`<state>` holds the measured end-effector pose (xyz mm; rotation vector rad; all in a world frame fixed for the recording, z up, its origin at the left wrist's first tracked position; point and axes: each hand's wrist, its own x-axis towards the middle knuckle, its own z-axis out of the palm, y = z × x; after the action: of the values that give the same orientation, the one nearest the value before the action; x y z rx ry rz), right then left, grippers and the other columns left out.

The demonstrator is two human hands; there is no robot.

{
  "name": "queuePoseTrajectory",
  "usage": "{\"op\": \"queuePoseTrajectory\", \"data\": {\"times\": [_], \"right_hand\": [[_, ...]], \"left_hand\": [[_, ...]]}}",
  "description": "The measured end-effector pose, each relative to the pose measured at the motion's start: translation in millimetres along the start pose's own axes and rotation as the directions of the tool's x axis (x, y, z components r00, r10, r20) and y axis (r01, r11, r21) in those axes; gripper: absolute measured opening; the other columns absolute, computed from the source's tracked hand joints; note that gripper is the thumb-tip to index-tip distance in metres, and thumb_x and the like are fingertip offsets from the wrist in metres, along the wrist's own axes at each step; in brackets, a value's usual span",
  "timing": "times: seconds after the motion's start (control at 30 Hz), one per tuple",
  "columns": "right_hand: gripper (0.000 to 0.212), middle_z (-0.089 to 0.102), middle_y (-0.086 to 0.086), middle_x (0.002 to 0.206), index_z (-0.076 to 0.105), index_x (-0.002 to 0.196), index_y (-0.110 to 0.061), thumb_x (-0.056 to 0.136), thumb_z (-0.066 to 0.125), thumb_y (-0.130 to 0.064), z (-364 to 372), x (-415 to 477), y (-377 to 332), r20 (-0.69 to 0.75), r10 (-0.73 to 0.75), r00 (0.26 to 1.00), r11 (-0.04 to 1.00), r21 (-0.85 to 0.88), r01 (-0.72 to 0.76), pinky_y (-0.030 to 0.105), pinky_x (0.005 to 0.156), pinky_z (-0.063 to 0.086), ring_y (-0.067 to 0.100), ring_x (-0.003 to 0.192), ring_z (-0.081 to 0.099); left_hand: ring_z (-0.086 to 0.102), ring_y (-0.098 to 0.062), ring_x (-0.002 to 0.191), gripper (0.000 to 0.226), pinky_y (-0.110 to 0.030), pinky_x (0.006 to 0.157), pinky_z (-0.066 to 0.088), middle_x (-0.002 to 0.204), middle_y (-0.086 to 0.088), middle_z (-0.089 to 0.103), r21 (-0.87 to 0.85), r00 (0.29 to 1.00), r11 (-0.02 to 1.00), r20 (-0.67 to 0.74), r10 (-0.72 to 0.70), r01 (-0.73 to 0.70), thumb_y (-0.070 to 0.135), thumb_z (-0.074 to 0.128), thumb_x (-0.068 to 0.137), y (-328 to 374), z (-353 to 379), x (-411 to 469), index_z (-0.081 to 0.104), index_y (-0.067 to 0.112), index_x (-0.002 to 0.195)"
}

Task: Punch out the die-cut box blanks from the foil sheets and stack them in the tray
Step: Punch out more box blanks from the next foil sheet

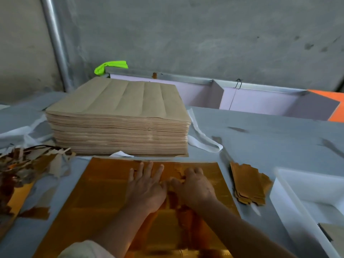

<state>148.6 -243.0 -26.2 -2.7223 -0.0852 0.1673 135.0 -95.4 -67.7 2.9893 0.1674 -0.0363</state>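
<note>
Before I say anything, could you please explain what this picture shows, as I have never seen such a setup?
There is no machine here: a person works with bare hands, and the one picture comes from a camera on their head, looking down. On the grey table lies a gold foil sheet. The left hand presses flat on it. The right hand curls its fingers at a cut edge, though whether they pinch it is unclear. Behind stands a tall stack of brown sheets. Right of the foil sheet lies a small pile of blanks, then a white tray. At the left lie scraps.
</note>
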Motion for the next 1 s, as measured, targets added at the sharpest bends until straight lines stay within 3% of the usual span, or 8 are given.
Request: {"op": "queuePoseTrajectory", "data": {"times": [0.1,0.3,0.43,0.5,0.6,0.8,1.0], "right_hand": [[0.05,0.038,-0.007,0.106,0.048,0.121,-0.028,0.088,0.048,-0.065,18,5,-1,-0.156,0.009,0.988,1.0,0.022,-0.005,0.03,0.079,0.042,0.012,0.097,0.044],[0.006,0.042,-0.01,0.101,0.047,0.099,-0.033,0.098,0.049,-0.038,22,2,8,-0.265,-0.009,0.964,0.993,0.11,0.039,0.025,0.073,0.043,0.008,0.087,0.045],[0.008,0.044,-0.01,0.093,0.05,0.09,-0.03,0.098,0.049,-0.034,18,2,12,-0.27,0.055,0.961,0.966,0.257,0.017,0.021,0.06,0.033,0.004,0.075,0.043],[0.012,0.047,-0.009,0.092,0.053,0.087,-0.025,0.096,0.048,-0.032,16,3,13,-0.262,0.106,0.959,0.934,0.357,-0.006,0.026,0.063,0.033,0.006,0.076,0.043],[0.016,0.051,-0.006,0.088,0.055,0.079,-0.021,0.092,0.05,-0.028,13,2,14,-0.275,0.149,0.95,0.871,0.491,0.005,0.031,0.068,0.035,0.011,0.078,0.046],[0.019,0.054,0.009,0.072,0.054,0.074,-0.006,0.087,0.054,-0.02,11,-3,18,-0.272,0.205,0.94,0.69,0.721,0.059,0.032,0.06,0.038,0.022,0.069,0.047],[0.019,0.047,0.011,0.063,0.052,0.068,-0.012,0.087,0.054,-0.011,11,-4,23,-0.168,0.286,0.943,0.421,0.906,0.034,0.038,0.055,0.042,0.028,0.061,0.046]], "left_hand": [[-0.02,-0.022,0.15,0.061,-0.051,0.12,-0.012,0.165,0.003,-0.017,0.002,1.0,1.0,0.002,-0.002,0.002,0.063,0.003,0.097,1,1,2,-0.014,0.043,0.152],[-0.02,-0.022,0.15,0.064,-0.051,0.12,-0.013,0.165,0.003,-0.014,-0.042,1.0,0.999,-0.017,-0.007,0.006,0.067,0.001,0.095,0,3,0,-0.01,0.043,0.153],[-0.02,-0.021,0.15,0.064,-0.051,0.12,-0.013,0.166,0.003,-0.013,-0.052,1.0,0.999,-0.012,-0.009,0.009,0.067,0.003,0.095,0,2,1,-0.008,0.043,0.154],[-0.019,-0.021,0.151,0.064,-0.05,0.12,-0.014,0.166,0.004,-0.013,-0.057,1.0,0.998,-0.009,-0.014,0.013,0.067,0.003,0.095,0,2,2,-0.006,0.044,0.154],[-0.019,-0.02,0.151,0.065,-0.05,0.12,-0.014,0.166,0.005,-0.012,-0.056,1.0,0.998,-0.009,-0.017,0.017,0.068,0.003,0.095,0,3,3,-0.005,0.043,0.154],[-0.017,-0.02,0.151,0.065,-0.05,0.12,-0.012,0.166,0.005,-0.011,-0.059,1.0,0.998,-0.006,-0.019,0.019,0.069,0.004,0.094,-1,3,4,-0.005,0.045,0.154],[-0.017,-0.02,0.151,0.064,-0.049,0.12,-0.013,0.166,0.004,-0.009,-0.062,1.0,0.998,-0.013,-0.019,0.018,0.068,0.006,0.096,1,-1,1,-0.002,0.043,0.155]]}}
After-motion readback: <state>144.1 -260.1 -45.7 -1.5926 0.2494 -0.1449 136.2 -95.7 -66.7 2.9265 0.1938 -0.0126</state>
